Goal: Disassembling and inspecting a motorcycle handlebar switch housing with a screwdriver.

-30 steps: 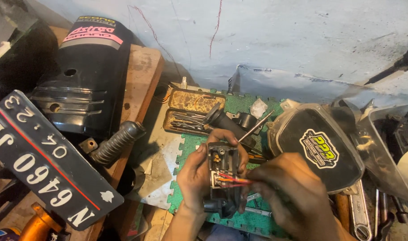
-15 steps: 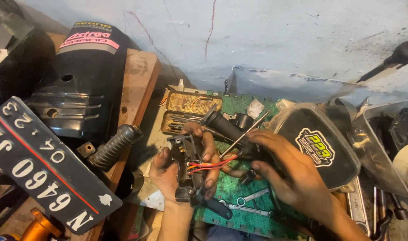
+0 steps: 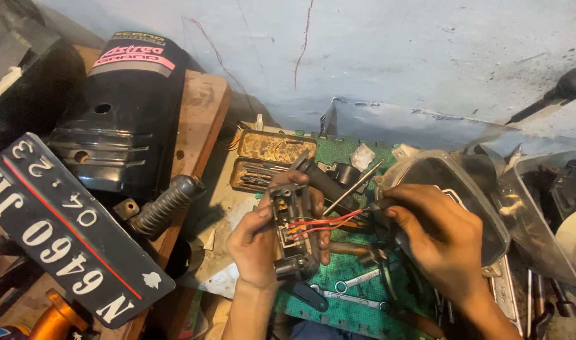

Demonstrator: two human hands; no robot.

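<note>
My left hand (image 3: 262, 242) grips a black switch housing (image 3: 294, 233), held upright with its open inside facing me. Red and orange wires (image 3: 329, 221) run out of it to the right. My right hand (image 3: 436, 236) pinches the black cable end (image 3: 379, 211) where those wires lead. Both hands hover over a green foam mat (image 3: 357, 315). A thin metal rod (image 3: 354, 187) slants up behind the wires.
A rusty open tin of small tools (image 3: 269, 160) lies behind the hands. A black number plate (image 3: 67, 233), a ribbed rubber grip (image 3: 165, 204) and a black plastic cover (image 3: 121, 119) sit left. Spanners (image 3: 357, 280) lie on the mat. A dark lamp housing (image 3: 464, 182) and tape roll (image 3: 574, 236) are right.
My left hand has turned the housing upright again and raised it. My right hand has moved right, drawing the wires out sideways.
</note>
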